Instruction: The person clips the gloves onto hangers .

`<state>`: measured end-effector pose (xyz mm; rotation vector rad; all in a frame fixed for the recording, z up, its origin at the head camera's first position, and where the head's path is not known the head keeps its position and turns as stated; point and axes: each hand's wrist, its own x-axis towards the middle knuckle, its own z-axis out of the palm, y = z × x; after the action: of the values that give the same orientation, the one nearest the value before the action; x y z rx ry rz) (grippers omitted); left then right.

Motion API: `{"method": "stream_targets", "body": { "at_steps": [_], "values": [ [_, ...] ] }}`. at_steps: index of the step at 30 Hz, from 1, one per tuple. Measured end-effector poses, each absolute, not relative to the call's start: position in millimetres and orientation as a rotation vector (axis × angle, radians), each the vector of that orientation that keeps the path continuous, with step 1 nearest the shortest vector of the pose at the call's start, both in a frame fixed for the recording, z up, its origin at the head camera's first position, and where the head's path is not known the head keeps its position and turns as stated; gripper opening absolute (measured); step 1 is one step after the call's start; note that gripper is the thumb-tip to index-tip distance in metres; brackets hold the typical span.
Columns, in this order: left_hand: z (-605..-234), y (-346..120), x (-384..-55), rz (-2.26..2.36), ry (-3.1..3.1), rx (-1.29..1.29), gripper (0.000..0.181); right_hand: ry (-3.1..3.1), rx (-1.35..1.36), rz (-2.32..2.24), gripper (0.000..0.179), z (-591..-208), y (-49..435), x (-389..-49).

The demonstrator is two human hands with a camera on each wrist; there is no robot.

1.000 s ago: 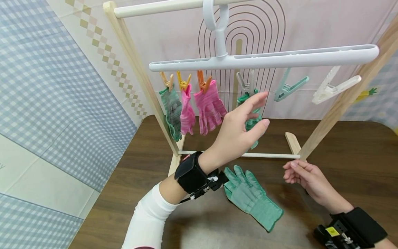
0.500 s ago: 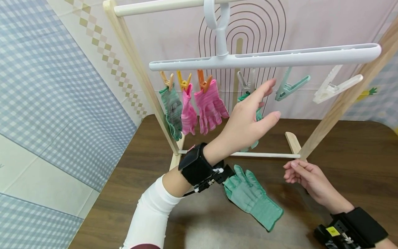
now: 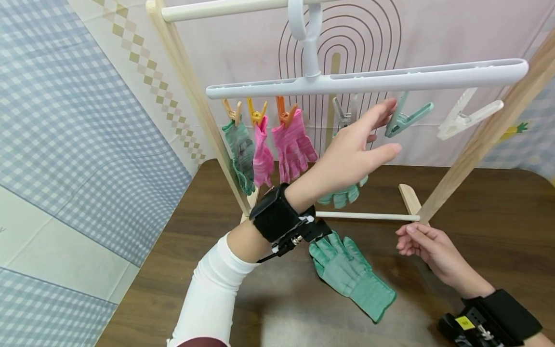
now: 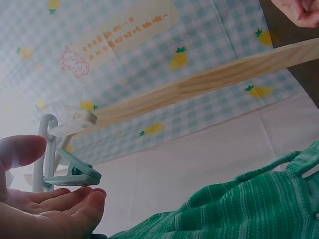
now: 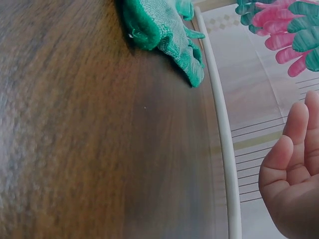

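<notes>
Both our left hand [image 3: 351, 149], fingers extended and thumb spread near the teal peg [image 3: 401, 124], and our loosely curled right hand [image 3: 433, 250] grip nothing. The left partly hides one of four hanging gloves [image 3: 295, 142]; we count six pegs [image 3: 284, 115] and one green glove [image 3: 355, 282] lying on the table [image 3: 173, 270], well in from its far edge.

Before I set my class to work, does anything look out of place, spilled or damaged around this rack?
One green glove lies on the table, while other gloves hang from pegs below the hanger, so it looks out of place. I see no spill or damage.
</notes>
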<state>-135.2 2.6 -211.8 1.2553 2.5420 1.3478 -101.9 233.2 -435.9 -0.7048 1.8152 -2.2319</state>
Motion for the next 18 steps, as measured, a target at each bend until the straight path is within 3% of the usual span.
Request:
{"method": "stream_targets", "body": {
  "at_steps": [7,18],
  "values": [
    [-199,2,-128,1.291,2.557,1.220,0.060,1.832,-0.657,-2.227,0.035,-434,233,-101],
    [-207,10,-145,1.402,2.479,1.233,0.062,1.830,-0.646,-2.220,0.035,-434,234,-102]
  ]
}}
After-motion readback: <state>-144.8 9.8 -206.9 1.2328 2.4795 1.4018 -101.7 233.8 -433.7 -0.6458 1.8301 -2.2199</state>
